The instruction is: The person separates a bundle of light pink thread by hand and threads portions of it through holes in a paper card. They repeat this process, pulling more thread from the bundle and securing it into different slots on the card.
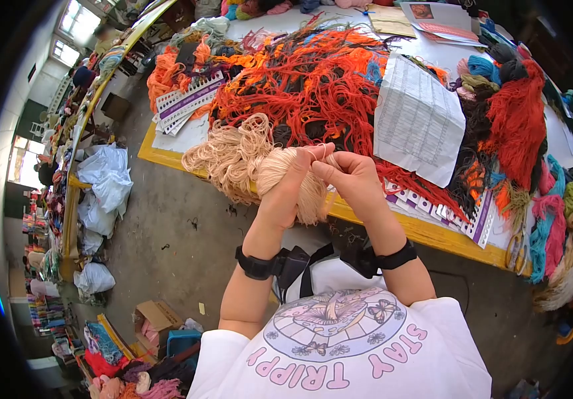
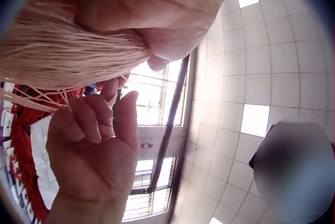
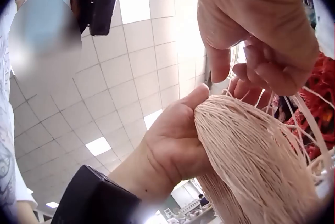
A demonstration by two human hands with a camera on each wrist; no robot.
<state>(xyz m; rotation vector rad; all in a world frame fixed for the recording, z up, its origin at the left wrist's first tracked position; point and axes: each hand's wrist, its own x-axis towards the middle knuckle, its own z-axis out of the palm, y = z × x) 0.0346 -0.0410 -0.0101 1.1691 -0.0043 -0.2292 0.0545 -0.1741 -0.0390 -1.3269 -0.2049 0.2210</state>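
A thick skein of pale peach yarn (image 1: 274, 167) hangs over the table's front edge, its looped tail lying on the tabletop to the left. My left hand (image 1: 285, 194) grips it, thumb up near the top of the bundle, as the right wrist view also shows for the skein (image 3: 246, 150). Close by on the right, my right hand (image 1: 356, 185) pinches loose strands of the same yarn (image 3: 309, 124) between thumb and curled fingers. In the left wrist view, thin strands (image 2: 39, 98) run from the skein to the right hand (image 2: 94, 153).
A large tangle of red, orange and black yarn (image 1: 300, 86) covers the table behind my hands. A printed sheet (image 1: 419, 120) lies on it. Punched sample cards (image 1: 190, 100), scissors (image 1: 516, 246) and coloured skeins (image 1: 549, 226) lie near the yellow table edge (image 1: 426, 229).
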